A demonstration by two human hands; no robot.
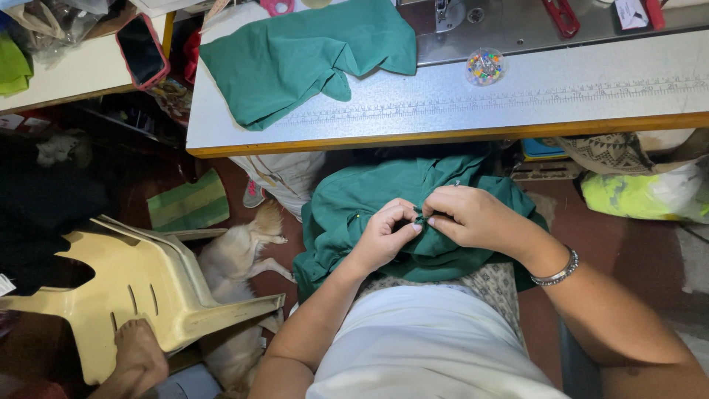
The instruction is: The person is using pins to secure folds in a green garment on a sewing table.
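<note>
Grey sewing table point(561, 100) with green cloth point(303, 59), pin box point(485, 66).

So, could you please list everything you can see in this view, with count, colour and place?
Green fabric garment on lap: one, dark green, under both hands.
Folded green cloth: one, dark green, left on the table.
Long work table: one, grey top with wooden edge, across the top.
Round clear pin box: one, many-coloured pins, mid table.
Phone in pink case: one, far left shelf.
Yellow plastic chair: one, tipped, lower left.
Tan dog: one, lying on the floor beside the chair.
Silver bracelet: one, right wrist.
Left hand: pinching the garment.
Right hand: pinching the garment.
</note>
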